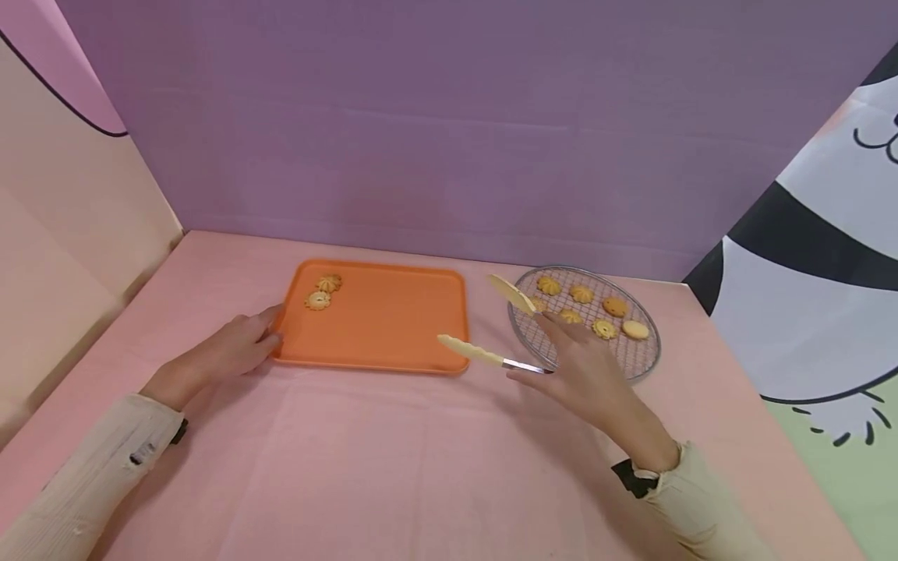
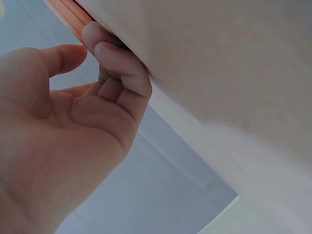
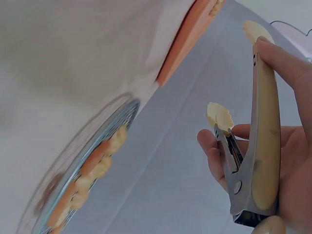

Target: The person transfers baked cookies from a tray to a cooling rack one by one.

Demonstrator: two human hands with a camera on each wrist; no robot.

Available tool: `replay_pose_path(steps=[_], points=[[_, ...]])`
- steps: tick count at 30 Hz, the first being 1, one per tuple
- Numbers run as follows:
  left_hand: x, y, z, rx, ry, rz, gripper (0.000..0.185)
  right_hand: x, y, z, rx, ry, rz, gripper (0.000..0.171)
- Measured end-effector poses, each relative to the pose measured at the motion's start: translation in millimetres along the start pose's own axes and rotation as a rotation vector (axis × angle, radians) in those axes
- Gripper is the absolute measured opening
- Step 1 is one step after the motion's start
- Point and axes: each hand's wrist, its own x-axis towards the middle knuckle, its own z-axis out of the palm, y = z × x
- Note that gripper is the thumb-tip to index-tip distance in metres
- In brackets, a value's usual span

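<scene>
Two small golden piped cookies (image 1: pixel 323 291) sit in the far-left corner of the flat orange plastic tray (image 1: pixel 393 327), so the move across looks only just begun. Seven or so more cookies (image 1: pixel 592 310) wait on the round wire cooling rack (image 1: pixel 634 360), just right of the tray on the pink-clothed table (image 1: pixel 365 460).

The right hand (image 1: pixel 596 378) grips a pair of steel tongs with cream scalloped tips (image 1: pixel 491 327), fingers (image 3: pixel 287 63) curled round the two arms near the hinge. The tongs stand apart and carry nothing. Their long axis runs from the hinge in the palm out toward the left: the near tip hangs over the tray's near-right corner, the far tip lifts up and back by the rack's left rim. So they point at the tray, away from the rack's cookies.

The left hand (image 1: pixel 235 347) steadies the tray at its near-left corner; in the left wrist view its fingers (image 2: pixel 114 63) bend against the orange edge (image 2: pixel 70 17), thumb free.

By my reading, most of the job is left.
</scene>
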Motion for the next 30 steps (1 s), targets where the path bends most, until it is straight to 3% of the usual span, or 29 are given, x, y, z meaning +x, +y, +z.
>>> replay_pose_path(steps=[11,20,30], points=[[0.9,-0.1,1.6,-0.010,0.000,0.005,0.059,21.4,-34.2,13.3,0.099,-0.048,-0.106,0.093],[2.8,4.4,2.9,-0.013,-0.012,0.017,0.060,36.9,-58.1,10.8,0.072,-0.054,-0.154,0.095],[3.1,6.8,2.3,-0.005,-0.022,0.006,0.061,54.2,-88.8,13.0,0.124,-0.183,-0.160,0.092]])
